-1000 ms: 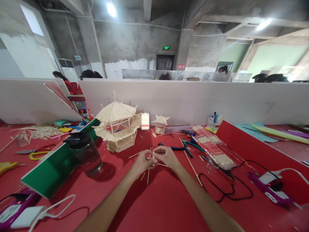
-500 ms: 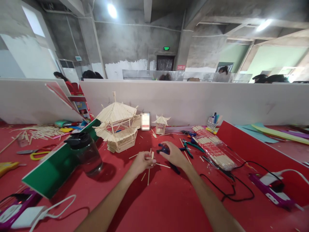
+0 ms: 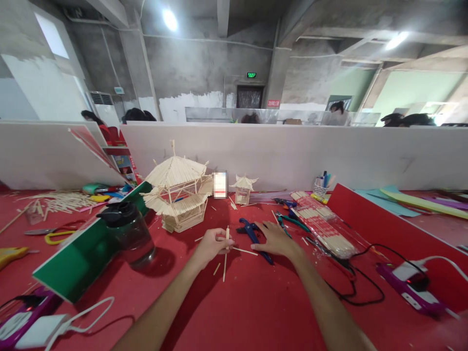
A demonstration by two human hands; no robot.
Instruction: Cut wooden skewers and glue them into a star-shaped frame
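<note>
"Two hands out over the red bench [image 3: 226,317]. Left hand [image 3: 212,244]: thumb and fingers pinched on a pale wooden stick [image 3: 227,233], held roughly upright, nearer the person than the large stick pavilion [image 3: 179,170] and the small pavilion [image 3: 244,184]."

"And the right?"

"Right hand [image 3: 277,239]: palm down, fingers spread, just beside the blue-handled cutter [image 3: 252,232]. Grasping nothing that I can see. Whether the thumb touches the handle, can't tell; 'cutter' itself is my best reading at this size."

"Step in hand?"

"Managing the stick next to the tool, I judge. Light pinch, close to the middle: wood this thin would probably bow or snap under a hard squeeze. Better to steady the left wrist on the bench."

"Advice for the right?"

"If the tool is wanted, wrap the handles fully instead of hooking one with a fingertip. Keep the jaws turned away from the left fingers."

"Clutter?"

"Loose stick [image 3: 245,251] lying between the left hand and the handles; short offcut [image 3: 217,269] nearer the person. Lift over both; a dragged wrist would likely scatter them."
</note>
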